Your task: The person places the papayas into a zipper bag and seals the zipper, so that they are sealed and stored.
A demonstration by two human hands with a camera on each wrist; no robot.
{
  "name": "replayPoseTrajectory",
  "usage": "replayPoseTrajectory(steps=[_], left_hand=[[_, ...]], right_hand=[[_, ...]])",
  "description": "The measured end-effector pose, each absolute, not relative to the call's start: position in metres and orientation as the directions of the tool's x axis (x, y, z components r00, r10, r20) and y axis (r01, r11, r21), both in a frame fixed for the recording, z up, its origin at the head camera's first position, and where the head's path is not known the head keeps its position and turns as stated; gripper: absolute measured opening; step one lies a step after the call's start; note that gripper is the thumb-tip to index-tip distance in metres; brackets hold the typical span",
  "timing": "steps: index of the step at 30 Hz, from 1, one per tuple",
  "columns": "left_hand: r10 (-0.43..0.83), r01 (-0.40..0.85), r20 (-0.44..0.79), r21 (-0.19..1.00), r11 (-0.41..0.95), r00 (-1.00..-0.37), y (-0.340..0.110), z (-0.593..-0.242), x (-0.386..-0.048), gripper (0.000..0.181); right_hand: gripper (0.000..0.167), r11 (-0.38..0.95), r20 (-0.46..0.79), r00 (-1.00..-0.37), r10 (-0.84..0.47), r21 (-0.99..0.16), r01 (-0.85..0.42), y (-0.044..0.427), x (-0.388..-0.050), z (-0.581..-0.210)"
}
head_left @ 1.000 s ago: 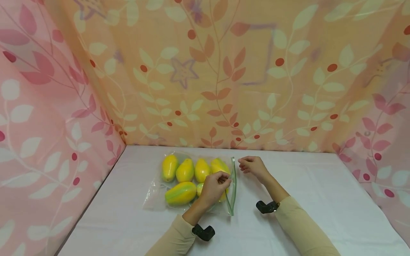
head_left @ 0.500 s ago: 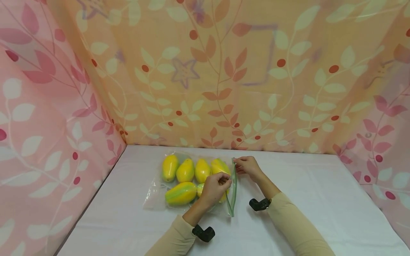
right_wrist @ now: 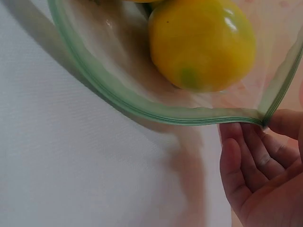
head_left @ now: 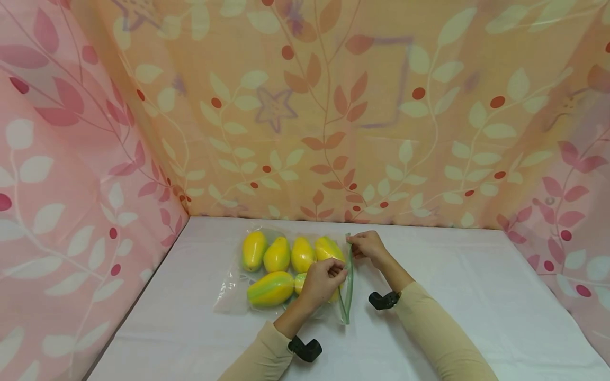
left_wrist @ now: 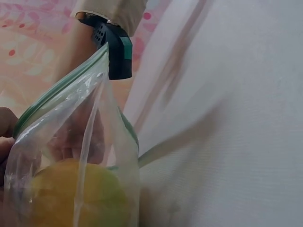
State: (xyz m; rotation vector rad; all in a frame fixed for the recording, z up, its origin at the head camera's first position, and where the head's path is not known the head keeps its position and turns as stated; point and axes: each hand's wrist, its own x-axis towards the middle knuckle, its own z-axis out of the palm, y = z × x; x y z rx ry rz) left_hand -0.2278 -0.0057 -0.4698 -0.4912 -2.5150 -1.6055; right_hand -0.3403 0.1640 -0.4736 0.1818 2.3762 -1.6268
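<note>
A clear zip-lock bag (head_left: 226, 292) with a green zip strip (head_left: 350, 288) lies on the table, its mouth facing right. Several yellow-green papayas (head_left: 270, 289) fill it in two rows. Reaching over the near row, my left hand (head_left: 318, 283) pinches the upper edge of the mouth. Its fingertips (left_wrist: 5, 135) show at the left edge of the left wrist view. At the far end of the strip, my right hand (head_left: 371, 246) pinches the corner between thumb and fingers (right_wrist: 258, 151). The mouth gapes between the hands, with a papaya (right_wrist: 201, 45) just inside.
A white cloth covers the table (head_left: 438, 286). Patterned curtains (head_left: 305, 116) enclose its back and sides. Each wrist carries a black camera (head_left: 383, 300).
My right hand has moved left from beside the bag and taken hold of the far corner of the zip strip, covering the white piece there. The left hand keeps its grip, nearly still.
</note>
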Motion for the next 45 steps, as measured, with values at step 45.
replayPoseTrajectory(steps=[45], left_hand=[[0.330,0.157,0.012,0.896,0.416,-0.944,-0.011,-0.420,-0.355,0.021]], right_hand=[[0.032,0.204,-0.137,-0.983,-0.121,-0.973,0.111,0.164,-0.338,-0.473]])
